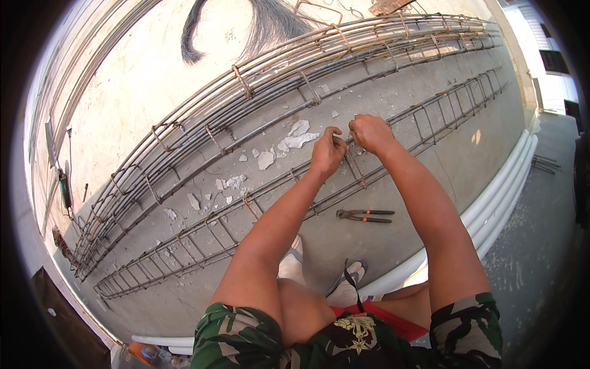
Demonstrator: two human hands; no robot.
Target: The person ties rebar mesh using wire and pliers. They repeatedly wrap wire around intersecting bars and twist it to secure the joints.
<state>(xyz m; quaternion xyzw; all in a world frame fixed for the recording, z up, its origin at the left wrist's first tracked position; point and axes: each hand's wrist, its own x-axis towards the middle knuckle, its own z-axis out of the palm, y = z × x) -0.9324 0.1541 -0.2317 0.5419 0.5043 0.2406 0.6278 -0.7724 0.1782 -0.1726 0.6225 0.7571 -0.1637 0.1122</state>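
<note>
Both my hands are over the upper bars of a narrow rebar cage [221,226] lying on the concrete floor. My left hand [328,151] has curled fingers beside a stirrup [355,168]. Close by on the right, my right hand [371,132] is bunched with its knuckles up, at the same bars. Whether a thin tie wire is between the fingers is too small to tell. End-cutting pincers [364,216] with orange bands on the handles lie on the floor on the near side of the cage, apart from both hands.
Beyond it runs a larger bundle of rebar cages [276,90]. Broken plaster pieces [295,138] litter the gap. A bundle of tie wire [272,23] lies farther off. White pipes [502,198] stretch along the right. At the far left lies a green angle grinder [63,187].
</note>
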